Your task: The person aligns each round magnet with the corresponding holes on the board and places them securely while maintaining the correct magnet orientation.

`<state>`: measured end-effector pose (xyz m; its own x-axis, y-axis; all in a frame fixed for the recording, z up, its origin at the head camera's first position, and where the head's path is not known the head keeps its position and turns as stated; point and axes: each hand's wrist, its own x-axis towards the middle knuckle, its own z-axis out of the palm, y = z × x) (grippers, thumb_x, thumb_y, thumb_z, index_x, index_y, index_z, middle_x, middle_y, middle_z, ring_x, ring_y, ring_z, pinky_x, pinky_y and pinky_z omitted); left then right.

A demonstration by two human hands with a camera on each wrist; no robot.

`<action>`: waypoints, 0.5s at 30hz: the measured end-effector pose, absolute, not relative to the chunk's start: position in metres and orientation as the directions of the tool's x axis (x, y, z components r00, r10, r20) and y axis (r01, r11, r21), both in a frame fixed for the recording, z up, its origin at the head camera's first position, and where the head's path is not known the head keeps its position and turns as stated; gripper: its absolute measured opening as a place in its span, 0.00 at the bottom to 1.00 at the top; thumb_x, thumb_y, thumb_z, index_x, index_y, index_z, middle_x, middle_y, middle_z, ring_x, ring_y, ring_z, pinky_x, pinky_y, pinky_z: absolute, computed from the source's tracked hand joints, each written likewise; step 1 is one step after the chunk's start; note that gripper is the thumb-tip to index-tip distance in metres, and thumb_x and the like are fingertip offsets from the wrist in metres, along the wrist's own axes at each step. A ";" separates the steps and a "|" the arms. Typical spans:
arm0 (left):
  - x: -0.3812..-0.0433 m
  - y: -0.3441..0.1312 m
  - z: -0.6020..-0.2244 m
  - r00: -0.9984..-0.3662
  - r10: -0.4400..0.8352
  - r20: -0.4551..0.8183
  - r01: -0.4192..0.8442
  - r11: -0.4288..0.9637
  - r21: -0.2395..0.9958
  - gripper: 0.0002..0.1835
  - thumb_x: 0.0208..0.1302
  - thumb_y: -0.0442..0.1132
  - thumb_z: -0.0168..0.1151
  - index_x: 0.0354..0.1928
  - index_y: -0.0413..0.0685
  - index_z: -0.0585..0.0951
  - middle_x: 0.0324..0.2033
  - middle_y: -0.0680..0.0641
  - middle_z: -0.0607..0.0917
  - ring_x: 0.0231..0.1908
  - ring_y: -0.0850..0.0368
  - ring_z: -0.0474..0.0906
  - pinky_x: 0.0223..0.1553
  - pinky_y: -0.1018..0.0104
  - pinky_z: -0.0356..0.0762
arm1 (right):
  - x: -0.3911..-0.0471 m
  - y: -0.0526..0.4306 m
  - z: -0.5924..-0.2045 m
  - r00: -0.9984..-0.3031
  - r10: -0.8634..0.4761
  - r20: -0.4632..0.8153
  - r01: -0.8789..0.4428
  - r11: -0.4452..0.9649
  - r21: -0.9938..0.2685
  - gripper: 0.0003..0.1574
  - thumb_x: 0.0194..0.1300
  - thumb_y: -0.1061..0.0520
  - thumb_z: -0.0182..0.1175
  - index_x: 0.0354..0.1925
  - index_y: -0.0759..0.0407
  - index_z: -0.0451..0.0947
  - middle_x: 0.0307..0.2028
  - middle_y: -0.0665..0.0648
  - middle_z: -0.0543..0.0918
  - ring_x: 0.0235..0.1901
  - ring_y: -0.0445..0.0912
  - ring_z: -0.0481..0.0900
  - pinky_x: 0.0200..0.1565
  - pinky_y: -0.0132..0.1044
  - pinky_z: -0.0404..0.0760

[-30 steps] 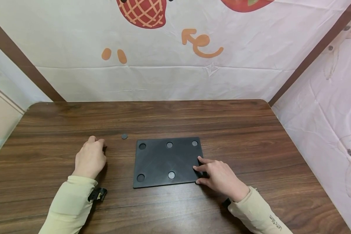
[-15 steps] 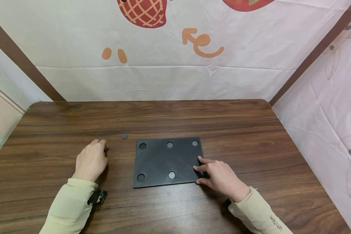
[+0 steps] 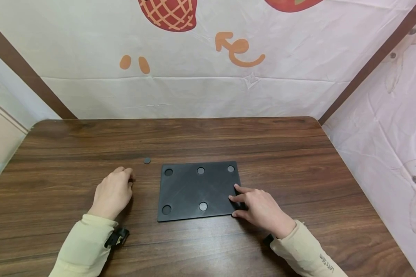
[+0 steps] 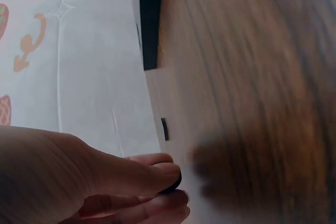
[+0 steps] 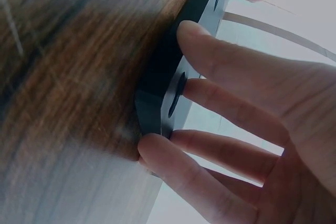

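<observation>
A flat dark board with round recesses lies mid-table. Its two left recesses look dark, while grey discs show at top middle, top right and bottom middle; the right hand covers the lower right corner. My left hand is left of the board, low over the table. Between its thumb and fingers it pinches a small black disc, hidden from the head view. My right hand rests at the board's lower right, fingers extended and spread, fingertips touching its edges and top. A loose dark disc lies beyond the left hand.
The brown wooden table has rounded far corners. A white printed cloth hangs behind its far edge, and a pale patterned cloth hangs at the right.
My left hand has moved slightly right and nearer to me, towards the board, still pinching the disc. The right hand and the board have stayed in place.
</observation>
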<state>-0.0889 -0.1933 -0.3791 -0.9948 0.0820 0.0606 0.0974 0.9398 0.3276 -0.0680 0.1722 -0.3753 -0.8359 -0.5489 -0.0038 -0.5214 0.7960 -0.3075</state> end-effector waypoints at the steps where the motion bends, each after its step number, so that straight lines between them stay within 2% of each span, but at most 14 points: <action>1: -0.088 -0.192 -0.379 -0.994 0.093 0.054 0.105 0.938 0.329 0.05 0.58 0.23 0.60 0.34 0.37 0.81 0.30 0.39 0.79 0.25 0.41 0.78 0.20 0.50 0.74 | -0.068 0.172 -0.375 -0.836 -0.549 -0.003 -0.522 0.796 -0.307 0.24 0.51 0.49 0.73 0.48 0.55 0.85 0.57 0.64 0.79 0.45 0.56 0.84 0.32 0.41 0.82; 7: -0.082 -0.184 -0.375 -0.986 0.160 0.053 0.169 0.920 0.355 0.06 0.58 0.25 0.62 0.31 0.43 0.82 0.28 0.45 0.78 0.25 0.47 0.78 0.22 0.52 0.75 | -0.068 0.172 -0.374 -0.834 -0.551 -0.009 -0.519 0.792 -0.321 0.24 0.51 0.50 0.73 0.48 0.56 0.85 0.57 0.64 0.79 0.43 0.55 0.85 0.28 0.36 0.79; 15: -0.072 -0.171 -0.369 -0.963 0.255 0.086 0.268 0.886 0.379 0.07 0.57 0.25 0.64 0.30 0.45 0.83 0.26 0.49 0.77 0.24 0.54 0.76 0.25 0.57 0.75 | -0.068 0.173 -0.374 -0.836 -0.548 -0.019 -0.511 0.792 -0.334 0.24 0.52 0.50 0.73 0.48 0.56 0.85 0.57 0.64 0.78 0.40 0.55 0.85 0.24 0.32 0.74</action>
<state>-0.0719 -0.1706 -0.3691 -0.9632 0.2549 0.0859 0.2682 0.8856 0.3793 -0.0682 0.1726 -0.3744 -0.8363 -0.5479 -0.0194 -0.5110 0.7918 -0.3345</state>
